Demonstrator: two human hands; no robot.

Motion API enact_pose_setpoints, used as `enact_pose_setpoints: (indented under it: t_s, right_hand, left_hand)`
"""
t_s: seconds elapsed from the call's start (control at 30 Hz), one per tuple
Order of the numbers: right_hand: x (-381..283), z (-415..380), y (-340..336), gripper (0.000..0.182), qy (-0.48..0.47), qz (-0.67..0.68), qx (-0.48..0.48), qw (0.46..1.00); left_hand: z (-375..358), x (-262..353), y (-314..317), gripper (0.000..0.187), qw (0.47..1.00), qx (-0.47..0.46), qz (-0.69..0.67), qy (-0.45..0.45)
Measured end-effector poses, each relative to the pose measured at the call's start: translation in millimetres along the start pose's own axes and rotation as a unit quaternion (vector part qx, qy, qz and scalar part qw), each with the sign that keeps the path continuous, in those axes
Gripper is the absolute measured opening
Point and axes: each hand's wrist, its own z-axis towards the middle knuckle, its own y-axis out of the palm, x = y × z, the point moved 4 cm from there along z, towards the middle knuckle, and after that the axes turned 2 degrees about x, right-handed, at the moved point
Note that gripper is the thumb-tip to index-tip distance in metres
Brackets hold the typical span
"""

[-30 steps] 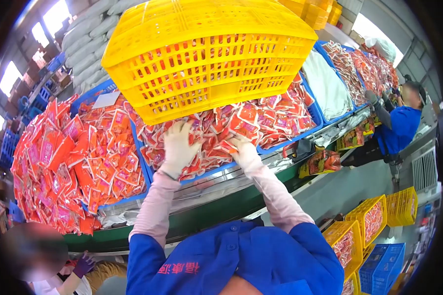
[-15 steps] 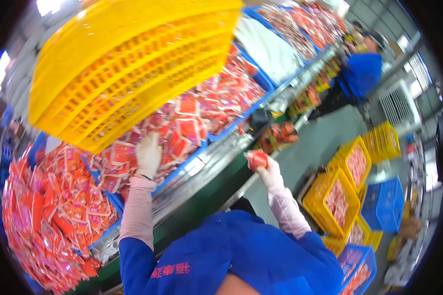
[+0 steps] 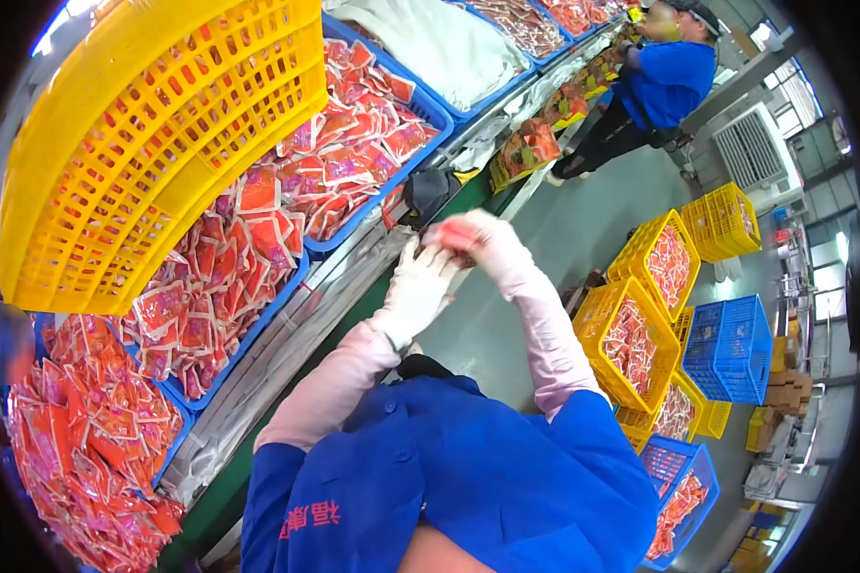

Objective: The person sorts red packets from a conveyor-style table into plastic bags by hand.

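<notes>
My right hand [image 3: 495,250], in a white glove, is closed on a red packet [image 3: 457,235], which is smeared by motion. Right below it is my gloved left hand [image 3: 417,291], its fingers stretched out and apart, with the fingertips at the packet's lower side. Both hands are over the near edge of the conveyor, in front of my chest. To the left, a blue crate [image 3: 294,284] is heaped with flat red-and-white packets [image 3: 258,234].
A large yellow crate [image 3: 177,158] stands tilted over the packet crates. More red packets [image 3: 91,430] pile up at lower left. A co-worker [image 3: 674,76] stands farther along the line. Yellow crates [image 3: 631,353] and a blue crate [image 3: 731,344] are stacked at right.
My left hand has come out of the packet heap, moving right to meet my right hand. My right hand has moved up and left with the red packet. The view has shifted.
</notes>
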Motion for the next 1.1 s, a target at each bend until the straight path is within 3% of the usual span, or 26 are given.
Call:
enact_pose_setpoints:
  t_s: [0.03, 0.07, 0.1, 0.17, 0.2, 0.27, 0.33, 0.47, 0.5, 0.53, 0.6, 0.63, 0.67, 0.7, 0.73, 0.77, 0.8, 0.87, 0.93, 0.97, 1.0, 1.07, 1.1]
  right_hand:
    - [25, 8, 3, 0.021, -0.062, -0.201, -0.054, 0.976]
    - [53, 14, 9, 0.021, -0.125, -0.392, -0.106, 0.905]
    - [65, 16, 14, 0.022, -0.139, -0.451, -0.156, 0.868]
    - [91, 21, 38, 0.021, -0.134, -0.571, -0.267, 0.764]
    - [118, 33, 60, 0.021, 0.062, -0.556, -0.334, 0.759]
    - [90, 25, 101, 0.022, -0.019, -0.61, -0.47, 0.638]
    - [123, 28, 143, 0.024, -0.096, -0.642, -0.467, 0.601]
    - [127, 15, 157, 0.024, -0.137, -0.59, -0.502, 0.618]
    - [110, 12, 151, 0.025, -0.134, -0.578, -0.495, 0.634]
    - [132, 11, 156, 0.024, -0.17, -0.557, -0.464, 0.667]
    - [67, 0, 150, 0.022, -0.176, -0.601, -0.495, 0.602]
    - [139, 1, 174, 0.023, -0.184, -0.566, -0.427, 0.681]
    - [78, -11, 172, 0.024, -0.214, -0.617, -0.496, 0.572]
    - [121, -9, 190, 0.03, -0.195, -0.616, -0.492, 0.584]
    - [158, -6, 202, 0.027, -0.176, -0.582, -0.439, 0.661]
    - [200, -1, 217, 0.026, -0.238, -0.471, -0.463, 0.712]
    - [156, -3, 218, 0.028, -0.244, -0.458, -0.469, 0.715]
    - [191, -2, 231, 0.028, -0.15, -0.492, -0.483, 0.709]
    - [196, -5, 229, 0.028, -0.231, -0.549, -0.56, 0.576]
    - [58, -17, 219, 0.027, -0.087, -0.594, -0.575, 0.556]
    - [-6, -19, 217, 0.026, -0.099, -0.554, -0.542, 0.624]
    - [-66, -3, 249, 0.03, -0.184, -0.462, -0.561, 0.662]
    - [-104, 6, 269, 0.026, -0.261, -0.387, -0.481, 0.742]
  left_hand:
    - [-15, -12, 42, 0.025, 0.998, -0.031, -0.006, -0.053]
    - [-32, -25, 68, 0.019, 0.992, -0.062, -0.011, -0.107]
    - [-38, -26, 59, 0.013, 0.993, -0.113, 0.028, -0.033]
    - [-47, -29, 34, 0.009, 0.995, -0.091, 0.033, -0.039]
    - [-54, -29, 26, 0.009, 0.994, -0.097, 0.033, -0.049]
    - [-63, -31, 19, 0.007, 0.995, -0.068, 0.051, -0.06]
    - [-74, -34, 15, 0.006, 0.993, -0.078, 0.024, -0.086]
    - [-101, -35, 2, 0.004, 0.988, -0.054, 0.032, -0.141]
    - [-104, -34, -5, 0.002, 0.988, -0.019, 0.034, -0.149]
    - [-110, -34, -4, 0.003, 0.984, -0.055, 0.04, -0.167]
    - [-115, -32, -16, 0.005, 0.983, -0.06, 0.051, -0.168]
    - [-118, -29, -21, 0.006, 0.983, -0.049, 0.038, -0.171]
    - [-121, -26, -24, 0.007, 0.984, -0.034, 0.025, -0.17]
    - [-124, -24, -26, 0.008, 0.984, -0.014, 0.034, -0.173]
    - [-130, -20, -25, 0.008, 0.985, 0.006, 0.04, -0.171]
    - [-138, -20, -20, 0.008, 0.984, 0.016, 0.032, -0.172]
    - [-144, -19, -14, 0.006, 0.985, -0.023, 0.044, -0.164]
    - [-154, -19, -33, 0.005, 0.985, 0.049, 0.034, -0.162]
    - [-172, -27, -68, 0.003, 0.981, 0.046, -0.005, -0.186]
    - [-186, -34, -105, 0.002, 0.975, 0.085, 0.013, -0.207]
    - [-205, -42, -136, 0.007, 0.965, 0.127, 0.03, -0.229]
    - [-278, -82, -206, 0.019, 0.902, 0.237, 0.087, -0.349]
    - [-321, -107, -240, 0.028, 0.867, 0.256, 0.163, -0.396]
